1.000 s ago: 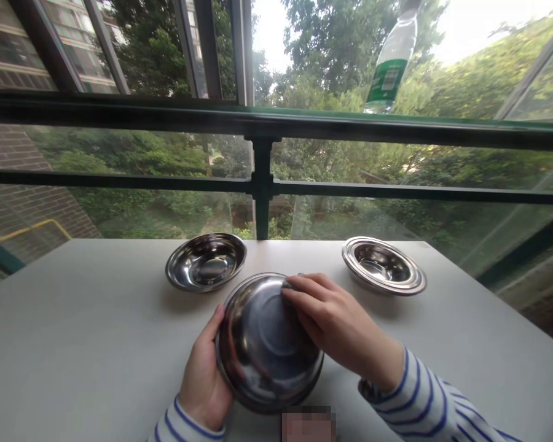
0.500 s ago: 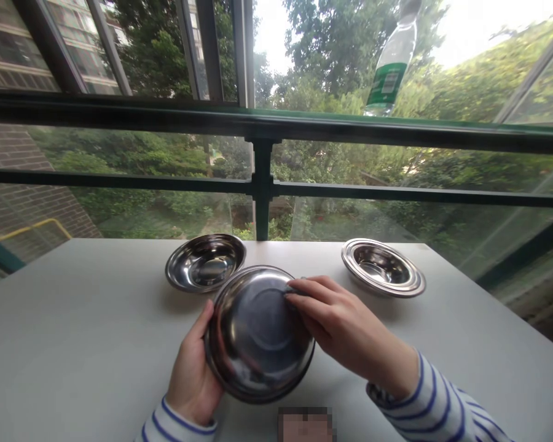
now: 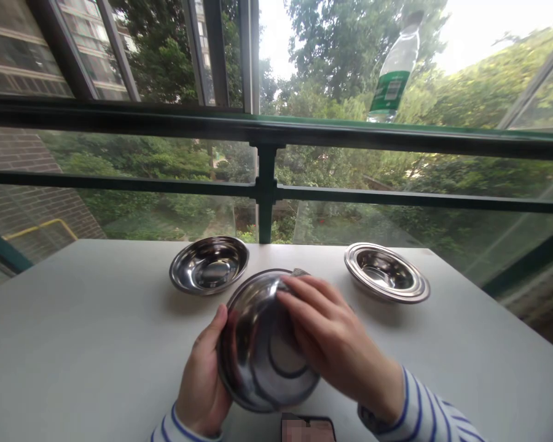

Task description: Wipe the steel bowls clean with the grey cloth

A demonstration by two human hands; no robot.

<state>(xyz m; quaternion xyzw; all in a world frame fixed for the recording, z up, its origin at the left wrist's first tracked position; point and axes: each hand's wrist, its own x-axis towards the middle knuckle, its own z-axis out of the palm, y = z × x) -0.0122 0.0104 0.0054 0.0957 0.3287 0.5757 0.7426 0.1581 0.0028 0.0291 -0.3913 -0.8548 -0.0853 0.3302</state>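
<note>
Over white table (image 3: pixel 96 344), left hand (image 3: pixel 203 380) gripping tilted bowl (image 3: pixel 244 344), right hand (image 3: pixel 336 334) curved across it, its grip unclear

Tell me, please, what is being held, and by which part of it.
The left hand holds a metal bowl by its rim; the right hand lies against the underside, its grip, if any, unclear.

No words can be read; the green label (image 3: pixel 389 91) on the clear bottle (image 3: pixel 397 66) carries print too small.
</note>
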